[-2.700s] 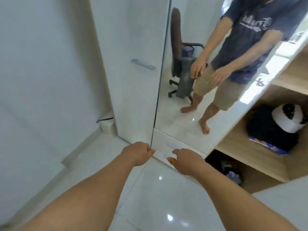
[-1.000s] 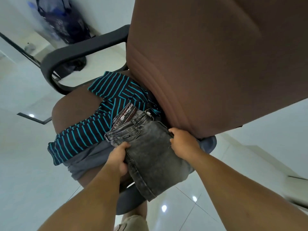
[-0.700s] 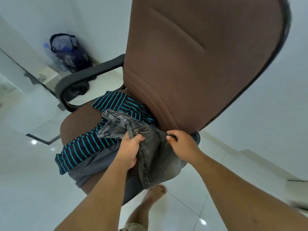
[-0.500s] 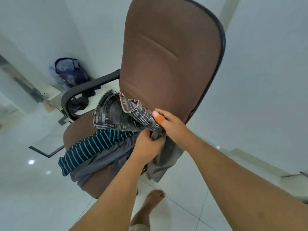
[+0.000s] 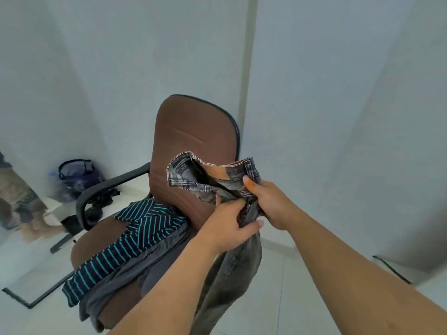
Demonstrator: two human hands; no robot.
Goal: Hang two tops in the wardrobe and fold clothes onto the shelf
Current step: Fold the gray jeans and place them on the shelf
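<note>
Grey washed jeans (image 5: 191,175) hang in the air in front of the brown office chair (image 5: 193,131), waistband up and legs dangling down past the seat. My left hand (image 5: 227,226) grips the bunched denim just below the waistband. My right hand (image 5: 268,204) pinches the waistband at its right side, thumb on top. On the chair seat lie a black top with teal stripes (image 5: 135,235) and a plain grey garment (image 5: 145,264) under it. The wardrobe is out of view.
A dark blue bag (image 5: 75,175) sits on the floor by the wall at the left. A mirror panel (image 5: 19,213) leans at the far left and reflects a person's legs. White walls stand behind the chair, glossy white tiles (image 5: 278,298) underfoot.
I turned from the wardrobe to the chair, took hold of the jeans with both hands and lifted them off the seat. The striped top is uncovered now.
</note>
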